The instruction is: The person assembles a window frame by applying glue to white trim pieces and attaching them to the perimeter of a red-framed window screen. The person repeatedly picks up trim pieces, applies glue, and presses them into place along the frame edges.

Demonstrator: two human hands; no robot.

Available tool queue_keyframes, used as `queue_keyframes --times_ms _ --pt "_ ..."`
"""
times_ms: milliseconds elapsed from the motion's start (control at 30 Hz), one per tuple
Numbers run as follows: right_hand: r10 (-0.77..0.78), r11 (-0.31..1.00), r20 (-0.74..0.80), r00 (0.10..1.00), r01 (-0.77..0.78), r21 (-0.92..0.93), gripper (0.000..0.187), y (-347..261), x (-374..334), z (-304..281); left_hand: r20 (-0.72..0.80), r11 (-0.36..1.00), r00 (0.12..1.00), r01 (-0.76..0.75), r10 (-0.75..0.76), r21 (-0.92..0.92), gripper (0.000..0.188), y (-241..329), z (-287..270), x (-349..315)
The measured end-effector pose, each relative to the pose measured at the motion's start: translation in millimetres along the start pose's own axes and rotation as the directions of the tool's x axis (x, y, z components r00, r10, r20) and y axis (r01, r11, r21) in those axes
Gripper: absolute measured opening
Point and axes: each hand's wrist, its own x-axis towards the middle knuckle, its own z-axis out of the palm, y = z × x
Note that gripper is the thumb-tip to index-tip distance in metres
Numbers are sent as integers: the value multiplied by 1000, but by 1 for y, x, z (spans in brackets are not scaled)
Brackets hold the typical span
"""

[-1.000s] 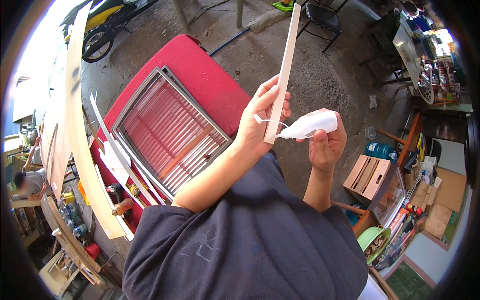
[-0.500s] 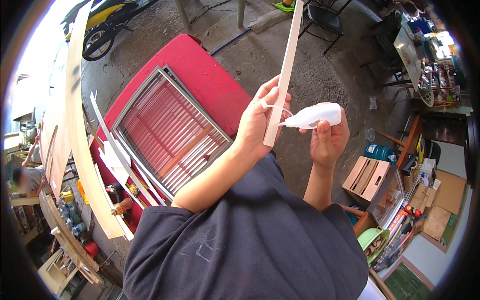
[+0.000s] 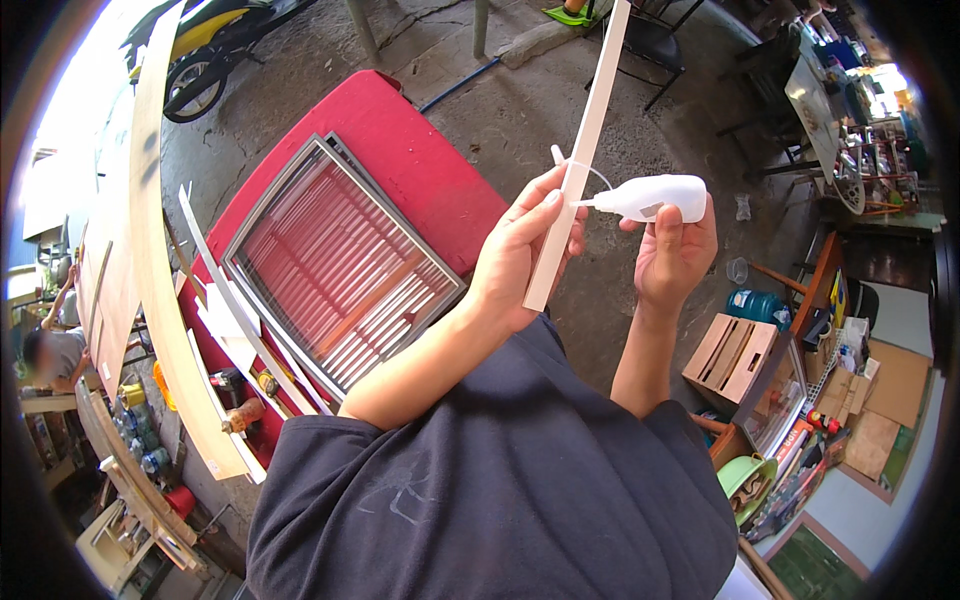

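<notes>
A long, pale wooden strip (image 3: 597,108) slants up and away in front of me. My left hand (image 3: 515,240) is closed around it near its lower end, thumb on the near side. In my right hand (image 3: 680,256) is a white glue bottle (image 3: 660,196), lying on its side between thumb and fingers. Its narrow nozzle points left and meets the strip's edge just above my left thumb, as far as I can see. A thin tether loops from the bottle's neck to a small white cap (image 3: 557,155) beside the strip.
A red table (image 3: 425,140) stands ahead to the left, bearing a grey-framed slatted panel (image 3: 340,265). Long boards (image 3: 150,200) run along the left, near another person (image 3: 58,350). A wooden crate (image 3: 730,357) is at right; a black chair (image 3: 650,50) stands farther off.
The glue bottle and my right hand have shifted up and to the right. The nozzle touches higher along the strip, and the tethered cap has risen with it.
</notes>
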Motion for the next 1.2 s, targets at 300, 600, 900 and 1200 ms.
queue_keyframes --times_ms 300,600,900,1200 --pt "-93 993 -76 993 87 -81 34 4 26 0 56 1000 998 20 -21 24 51 1 3 -5" --pt "-155 980 -101 983 141 -139 33 6 55 -12 73 997 996 52 -56 58 53 2 9 -9" --pt "-189 965 -121 975 161 -207 36 5 83 -24 103 994 991 75 -84 84 51 1 10 -12" --pt "-261 958 -143 955 238 -157 38 9 109 -37 109 995 990 88 -93 44 44 0 15 -17"
